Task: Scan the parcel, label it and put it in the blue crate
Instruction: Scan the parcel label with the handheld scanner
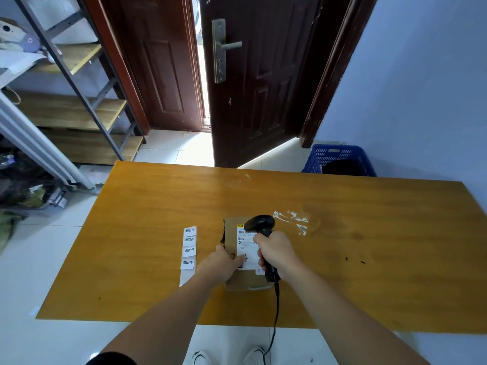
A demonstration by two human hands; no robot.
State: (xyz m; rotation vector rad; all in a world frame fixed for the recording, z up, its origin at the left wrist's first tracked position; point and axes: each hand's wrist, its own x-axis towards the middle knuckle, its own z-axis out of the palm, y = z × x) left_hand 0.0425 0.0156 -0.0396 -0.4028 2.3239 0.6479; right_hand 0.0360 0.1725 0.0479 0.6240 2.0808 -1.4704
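A brown cardboard parcel (232, 233) with a white shipping label lies on the orange wooden table (158, 206), near its front edge. My left hand (218, 262) rests on the parcel's left side, fingers on the label, holding it down. My right hand (276, 250) grips the handle of a black corded barcode scanner (259, 223), whose head hangs over the barcode at the parcel's far end. A strip of white printed stickers (188, 250) lies just left of the parcel. The blue crate (340, 159) stands on the floor beyond the table's far right corner.
White paper residue (292, 219) sticks to the table right of the parcel. The scanner cable (275, 320) drops over the front edge to the floor. A dark wooden door (258, 75) stands ajar behind the table. Metal shelving (79, 101) and clutter fill the left side.
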